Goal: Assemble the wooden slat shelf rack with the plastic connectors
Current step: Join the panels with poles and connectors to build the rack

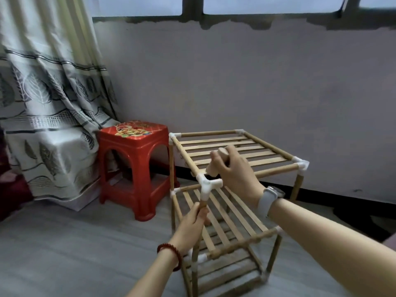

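Grey floor (64, 243) carried the rack (225, 211) beside a red stool (137, 168). Left hand (192, 219) gripped the near post; right hand (233, 168) clasped what looked like a mallet (214, 166) above the connector (206, 185). Best to strike squarely, post braced.

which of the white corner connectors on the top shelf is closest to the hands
The near-left connector: the right hand hovers beside it and the left hand grips the post just below. The other top corners sit farther off.

No legible text or labels anywhere.
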{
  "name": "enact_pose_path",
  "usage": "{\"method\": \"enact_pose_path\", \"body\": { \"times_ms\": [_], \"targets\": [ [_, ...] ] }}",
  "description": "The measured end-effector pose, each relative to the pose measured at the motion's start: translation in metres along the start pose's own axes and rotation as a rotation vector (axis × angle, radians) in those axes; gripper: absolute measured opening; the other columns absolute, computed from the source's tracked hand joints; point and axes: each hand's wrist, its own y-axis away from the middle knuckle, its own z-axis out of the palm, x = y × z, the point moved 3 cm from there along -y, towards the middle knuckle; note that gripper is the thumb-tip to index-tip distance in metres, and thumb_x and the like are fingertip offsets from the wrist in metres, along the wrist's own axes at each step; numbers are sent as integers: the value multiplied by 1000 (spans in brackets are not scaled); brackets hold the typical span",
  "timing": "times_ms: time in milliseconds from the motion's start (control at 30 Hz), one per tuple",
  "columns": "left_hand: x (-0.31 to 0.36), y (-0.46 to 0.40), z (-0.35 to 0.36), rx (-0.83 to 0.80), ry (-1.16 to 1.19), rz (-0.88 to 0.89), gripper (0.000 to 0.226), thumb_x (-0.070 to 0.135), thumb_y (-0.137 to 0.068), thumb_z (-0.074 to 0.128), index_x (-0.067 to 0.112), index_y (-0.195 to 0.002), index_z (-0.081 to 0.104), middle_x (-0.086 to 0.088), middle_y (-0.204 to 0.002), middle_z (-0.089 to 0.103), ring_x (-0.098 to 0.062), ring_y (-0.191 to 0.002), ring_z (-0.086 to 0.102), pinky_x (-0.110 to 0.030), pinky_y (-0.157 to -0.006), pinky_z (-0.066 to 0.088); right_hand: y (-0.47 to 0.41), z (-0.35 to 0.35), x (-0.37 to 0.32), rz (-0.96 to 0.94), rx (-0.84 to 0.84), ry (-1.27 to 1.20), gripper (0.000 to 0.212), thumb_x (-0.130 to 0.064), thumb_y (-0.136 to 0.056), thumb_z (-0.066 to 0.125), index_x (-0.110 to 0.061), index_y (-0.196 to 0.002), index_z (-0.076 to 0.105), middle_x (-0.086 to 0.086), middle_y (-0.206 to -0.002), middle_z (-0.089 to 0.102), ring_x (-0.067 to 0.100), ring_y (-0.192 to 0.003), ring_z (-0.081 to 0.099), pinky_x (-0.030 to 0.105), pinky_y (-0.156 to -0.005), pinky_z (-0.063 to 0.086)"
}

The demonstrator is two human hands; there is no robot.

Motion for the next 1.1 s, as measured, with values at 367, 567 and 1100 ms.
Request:
{"method": "enact_pose_path", "body": {
  "times_ms": [367,567,1100],
  "targets": [
    [11,-8,-19,52,-17,68,26,40,-93,30,20,-88,45,1,-68,42,-12,-61,42,-27,-61,41,-16,-1,37,289,61,-392,36,-47,-92,43,-14,-98,56,9,-93,66,24,-87,63,37,-73,52],
    [49,-18,-59,51,-204,87,18,30,-100,30,27,-93,47,0,-74,43,-9,-56,44,-18,-53,41,-20,-16,21,273,140,-548,34,-38,-97,40,-17,-78,59,2,-76,63,13,-66,55,28,-65,44],
    [124,-48,61,-158,-614,271,23,41,-99,34,25,-90,47,8,-60,50,-11,-49,48,-26,-50,38,51,-98,149,568,609,-696,53,-41,-97,33,4,-100,61,14,-58,51,9,-32,37,22,-41,34]
  ]
}}
